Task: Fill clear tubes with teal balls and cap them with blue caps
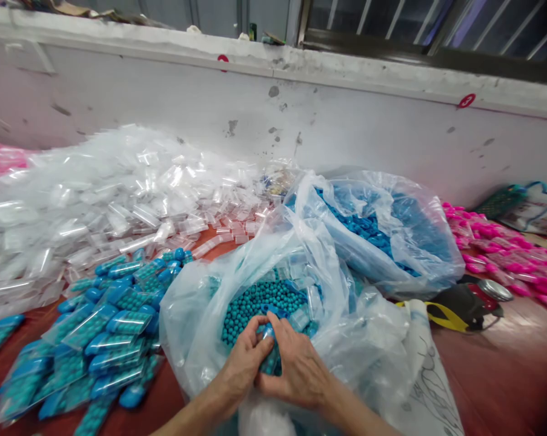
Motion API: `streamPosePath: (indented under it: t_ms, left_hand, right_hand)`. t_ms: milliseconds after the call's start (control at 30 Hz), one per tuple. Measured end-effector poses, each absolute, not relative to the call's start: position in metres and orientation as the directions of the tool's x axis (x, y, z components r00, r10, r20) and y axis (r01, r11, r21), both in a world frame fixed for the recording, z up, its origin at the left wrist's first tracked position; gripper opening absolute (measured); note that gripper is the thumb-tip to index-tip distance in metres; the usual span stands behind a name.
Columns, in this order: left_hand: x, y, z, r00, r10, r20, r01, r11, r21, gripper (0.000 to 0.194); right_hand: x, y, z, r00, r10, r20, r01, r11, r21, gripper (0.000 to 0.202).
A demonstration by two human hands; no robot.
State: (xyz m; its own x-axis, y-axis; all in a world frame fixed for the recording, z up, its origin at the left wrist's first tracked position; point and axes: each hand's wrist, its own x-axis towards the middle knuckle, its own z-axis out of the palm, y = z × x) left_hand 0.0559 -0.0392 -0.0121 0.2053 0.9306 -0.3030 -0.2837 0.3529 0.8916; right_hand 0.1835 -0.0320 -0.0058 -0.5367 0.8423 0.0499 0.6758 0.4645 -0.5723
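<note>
My left hand (242, 358) and my right hand (298, 366) meet over an open plastic bag (185, 318). Between them they grip a small clear container (270, 362) with teal beads inside and a blue cap at its top. Fingers of both hands are closed around the cap end, so part of it is hidden. Loose teal beads (248, 306) fill the bag below, and several empty clear containers (300, 318) lie on the beads. To the left, many filled containers with blue caps (128, 322) are piled on the red table.
A large heap of empty clear containers (132, 200) stands along the wall. Behind the bead bag, another plastic bag (430, 242) holds blue caps (361, 227). Pink-capped containers (500, 248) and a dark item with a yellow strap (459, 306) lie on the red table (504, 369) at right.
</note>
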Motion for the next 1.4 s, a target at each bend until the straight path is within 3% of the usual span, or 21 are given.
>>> streamPosePath:
  t_ms: [167,267,433,733,867,1067,1200,1400]
  left_hand:
    - [0.068,-0.042,-0.013,0.077,0.965,-0.25,-0.183,0.26,0.948,0.024]
    - [0.069,-0.044,-0.014,0.075,0.978,-0.197,-0.147,0.206,0.967,0.02]
    - [0.063,-0.044,-0.011,0.105,0.968,-0.23,-0.219,0.248,0.944,0.038]
    - [0.055,-0.047,-0.013,0.112,0.967,-0.228,-0.28,0.251,0.927,0.042]
    - [0.056,-0.049,-0.015,0.101,0.97,-0.22,-0.274,0.24,0.931,0.033]
    - [0.064,-0.051,-0.006,-0.002,0.973,-0.23,-0.226,0.224,0.948,0.022]
    - [0.066,-0.053,-0.002,0.02,0.97,-0.242,-0.24,0.239,0.941,0.021]
    - [0.063,-0.044,-0.014,-0.045,0.978,-0.202,-0.079,0.198,0.977,0.016]
  right_hand:
    - [0.186,-0.036,-0.009,-0.549,0.833,0.073,0.709,0.51,-0.487,0.087]
    - [0.19,-0.037,-0.014,-0.556,0.827,0.085,0.675,0.508,-0.535,0.09]
    - [0.199,-0.034,-0.02,-0.56,0.824,0.082,0.569,0.455,-0.685,0.097]
    - [0.19,-0.036,-0.003,-0.545,0.838,0.026,0.6,0.411,-0.686,0.082]
    - [0.185,-0.038,-0.007,-0.526,0.832,0.173,0.609,0.511,-0.606,0.072]
    - [0.183,-0.041,-0.01,-0.535,0.772,0.343,0.618,0.635,-0.464,0.071]
    - [0.181,-0.047,-0.021,-0.494,0.75,0.439,0.652,0.654,-0.383,0.074]
    - [0.178,-0.043,-0.03,-0.484,0.846,0.225,0.633,0.516,-0.577,0.076]
